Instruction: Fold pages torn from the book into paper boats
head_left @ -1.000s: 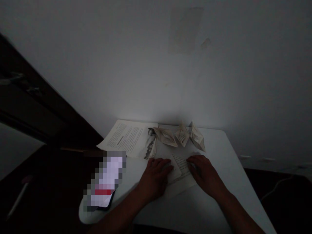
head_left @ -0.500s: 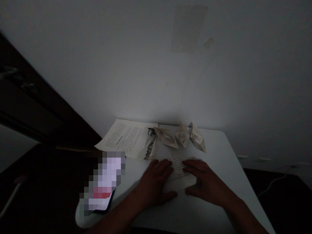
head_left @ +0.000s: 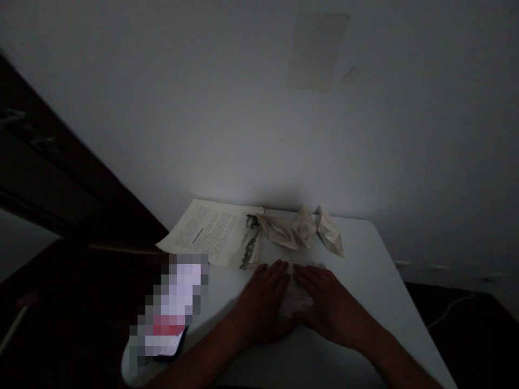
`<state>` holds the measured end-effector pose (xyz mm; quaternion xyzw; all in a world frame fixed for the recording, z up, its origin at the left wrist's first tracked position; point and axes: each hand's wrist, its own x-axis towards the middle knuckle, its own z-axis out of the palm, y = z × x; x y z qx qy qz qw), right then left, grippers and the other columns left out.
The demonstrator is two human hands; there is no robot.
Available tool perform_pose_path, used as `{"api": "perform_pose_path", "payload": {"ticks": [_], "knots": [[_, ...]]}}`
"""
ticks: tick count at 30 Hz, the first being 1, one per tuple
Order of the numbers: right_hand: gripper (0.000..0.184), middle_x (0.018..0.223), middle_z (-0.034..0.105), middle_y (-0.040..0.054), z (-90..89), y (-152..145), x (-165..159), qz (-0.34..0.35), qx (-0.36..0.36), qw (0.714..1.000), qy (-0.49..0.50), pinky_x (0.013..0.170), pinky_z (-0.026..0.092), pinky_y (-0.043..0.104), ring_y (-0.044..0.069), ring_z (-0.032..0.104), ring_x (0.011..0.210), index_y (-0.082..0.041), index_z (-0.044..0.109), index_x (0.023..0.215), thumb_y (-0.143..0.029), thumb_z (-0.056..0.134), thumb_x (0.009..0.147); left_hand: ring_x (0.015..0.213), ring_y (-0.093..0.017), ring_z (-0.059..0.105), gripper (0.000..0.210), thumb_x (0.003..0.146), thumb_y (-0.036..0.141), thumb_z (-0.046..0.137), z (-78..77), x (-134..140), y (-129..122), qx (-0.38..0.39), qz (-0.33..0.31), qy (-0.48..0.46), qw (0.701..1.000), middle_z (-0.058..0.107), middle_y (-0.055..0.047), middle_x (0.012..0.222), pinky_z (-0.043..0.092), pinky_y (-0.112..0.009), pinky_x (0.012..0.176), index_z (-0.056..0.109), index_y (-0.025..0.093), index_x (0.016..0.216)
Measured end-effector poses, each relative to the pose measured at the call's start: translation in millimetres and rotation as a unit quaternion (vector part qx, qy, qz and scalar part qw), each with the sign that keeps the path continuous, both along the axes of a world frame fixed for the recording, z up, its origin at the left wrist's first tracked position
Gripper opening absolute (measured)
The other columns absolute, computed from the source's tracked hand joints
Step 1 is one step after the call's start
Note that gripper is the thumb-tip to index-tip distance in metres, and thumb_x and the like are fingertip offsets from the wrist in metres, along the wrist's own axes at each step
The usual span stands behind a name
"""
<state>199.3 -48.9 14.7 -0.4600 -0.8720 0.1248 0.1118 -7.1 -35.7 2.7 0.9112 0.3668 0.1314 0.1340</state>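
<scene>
A folded sheet of printed paper (head_left: 298,294) lies on the white table, mostly covered by my two hands. My left hand (head_left: 265,300) rests flat on its left side, fingers stretched out. On the right side, my right hand (head_left: 324,302) lies flat too, its fingertips close to those of the left. The thumbs meet or nearly meet at the near edge. Just beyond the hands stand three folded paper boats: a left one (head_left: 279,231), a middle one (head_left: 305,228) and a right one (head_left: 329,232).
A stack of printed pages (head_left: 211,229) lies at the back left of the table (head_left: 365,254), against the wall (head_left: 227,108). A phone (head_left: 174,308) with a blurred-out screen sits at the left edge. A dark door (head_left: 81,178) stands at the far left, and a cable (head_left: 450,310) hangs at right.
My right hand has moved left over the folded paper, closing the gap to my left hand and covering more of the print. The view has shifted slightly.
</scene>
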Motion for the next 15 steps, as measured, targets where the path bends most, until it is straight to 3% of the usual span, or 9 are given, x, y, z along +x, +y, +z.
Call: {"api": "perform_pose_path", "payload": {"ticks": [5, 9, 15], "knots": [[0.056, 0.138, 0.043, 0.0135, -6.3, 12.3, -12.2, 0.010, 0.030, 0.999, 0.020, 0.102, 0.034, 0.049, 0.026, 0.039, 0.127, -0.017, 0.036, 0.137, -0.036, 0.049, 0.087, 0.134, -0.030, 0.022, 0.091, 0.070, 0.052, 0.061, -4.7, 0.3, -1.4, -0.001, 0.004, 0.000, 1.000, 0.024, -0.016, 0.146, 0.024, -0.050, 0.106, 0.019, 0.013, 0.140], [0.056, 0.138, 0.043, 0.0125, -11.3, 13.8, -9.9, 0.009, 0.039, 0.999, 0.013, 0.103, 0.035, 0.048, 0.025, 0.039, 0.127, -0.017, 0.034, 0.138, -0.034, 0.049, 0.087, 0.135, -0.030, 0.021, 0.085, 0.074, 0.055, 0.057, -6.3, -2.3, -1.3, -0.003, 0.006, 0.004, 1.000, 0.023, -0.016, 0.147, 0.024, -0.050, 0.106, 0.022, 0.013, 0.139], [0.047, 0.135, 0.047, 0.0103, -10.0, 3.0, 5.1, 0.008, 0.053, 0.999, -0.003, 0.102, 0.036, 0.050, 0.026, 0.044, 0.124, -0.021, 0.045, 0.132, -0.036, 0.049, 0.087, 0.133, -0.030, 0.024, 0.076, 0.074, 0.059, 0.053, -5.5, -1.0, -2.3, 0.010, 0.020, -0.001, 1.000, 0.027, -0.015, 0.145, 0.025, -0.050, 0.106, 0.036, 0.014, 0.132]]}}
